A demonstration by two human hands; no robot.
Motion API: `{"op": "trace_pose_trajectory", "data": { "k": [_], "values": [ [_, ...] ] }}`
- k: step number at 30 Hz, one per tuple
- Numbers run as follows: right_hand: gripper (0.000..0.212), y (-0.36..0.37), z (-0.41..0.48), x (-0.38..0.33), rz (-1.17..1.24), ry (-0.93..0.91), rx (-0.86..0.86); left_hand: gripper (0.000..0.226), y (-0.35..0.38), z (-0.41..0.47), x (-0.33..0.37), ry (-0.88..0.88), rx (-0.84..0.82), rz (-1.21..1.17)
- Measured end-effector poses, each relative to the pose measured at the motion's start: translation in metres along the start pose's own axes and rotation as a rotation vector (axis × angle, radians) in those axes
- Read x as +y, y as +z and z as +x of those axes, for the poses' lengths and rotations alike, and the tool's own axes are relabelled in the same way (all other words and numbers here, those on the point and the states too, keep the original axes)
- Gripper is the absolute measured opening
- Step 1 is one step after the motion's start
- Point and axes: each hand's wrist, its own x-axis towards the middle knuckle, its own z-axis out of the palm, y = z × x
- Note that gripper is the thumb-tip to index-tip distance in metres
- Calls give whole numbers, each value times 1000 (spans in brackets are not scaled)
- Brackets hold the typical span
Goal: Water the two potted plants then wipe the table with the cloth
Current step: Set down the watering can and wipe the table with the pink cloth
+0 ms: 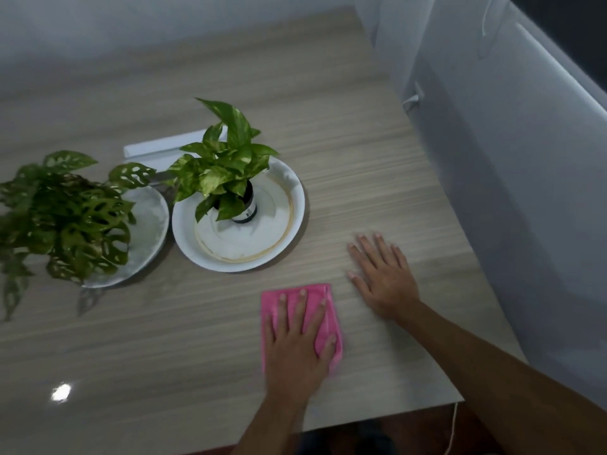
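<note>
A: Quick, where's the cloth?

B: Pink folded cloth [271,300] lies flat on the pale wood-grain counter [361,142], near the front edge, right of centre.

A: Hands?

B: Left hand [295,343] lies palm-down on top of the cloth, fingers straight and spread, pressing it to the counter, not curled round it. Right hand [381,274] is just beside it to the right, also flat w/ fingers spread, palm on bare counter and holding nothing. It's apart from the cloth.

A: Plants?

B: Both at the left, well apart from the hands. Small green-and-yellow leafy plant [223,162] stands upright in a dark pot w/ white label [246,205], on a round white plate [289,205] w/ a brownish ring stain. Left of that is a bushy dark-green plant w/ holed leaves [72,218] on a grey-white marbled plate [147,224]. The leaves hide its pot. The plates sit just beside each other, but I can't tell if the rims touch.

A: Anything else?

B: White flat rectangular thing [157,146] behind the plants, can't tell what it is. White sheer curtain [443,60] along the counter's right side. Thin white cable [453,428] hangs below the front right corner.
</note>
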Motion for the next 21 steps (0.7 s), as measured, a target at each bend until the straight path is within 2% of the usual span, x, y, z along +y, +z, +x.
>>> {"op": "trace_pose_trajectory", "data": {
  "k": [2,4,6,7,10,12,13,14,17,19,21],
  "values": [
    [61,-1,1,-1,-17,5,-25,65,-6,10,-37,-34,-14,54],
    [61,-2,1,-2,-26,14,-31,67,-6,-7,-72,-224,7,61],
    [61,-3,1,-2,-25,32,-28,70,-7,-40,-69,-335,72,20],
    [61,-3,1,-3,-20,38,-25,72,-5,-55,-52,-337,54,-7],
    [61,-2,0,-4,-10,33,-16,75,5,-68,12,-130,-7,-76],
    [61,-2,0,-4,-17,22,-19,72,6,-40,13,20,19,-61],
    [61,-1,0,-5,-21,24,-24,70,3,-26,-4,21,21,-29],
    [61,-1,0,-6,-20,34,-31,69,1,-18,-29,-22,26,12],
    [62,0,-6,-15,3,48,-44,69,-7,-36,-100,-346,78,53],
    [63,2,-17,-30,16,8,-43,70,-12,-68,-93,-449,90,-3],
    [62,4,-25,-52,55,-14,-35,70,-7,-86,-49,-402,19,-63]
  ]
}}
